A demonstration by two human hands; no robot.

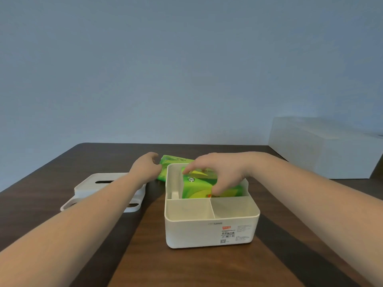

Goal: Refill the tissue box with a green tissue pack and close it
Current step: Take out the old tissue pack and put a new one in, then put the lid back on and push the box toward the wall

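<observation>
On dark wood table (pixel 207 270): open tissue box (pixel 211 230); blue-grey wall (pixel 165 69) behind.

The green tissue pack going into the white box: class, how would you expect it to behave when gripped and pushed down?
The green tissue pack probably squashes: the right hand presses it tilted into the tissue box. Its glossy wrap looks slippery. It seems light, since one hand manages it alone.
</observation>
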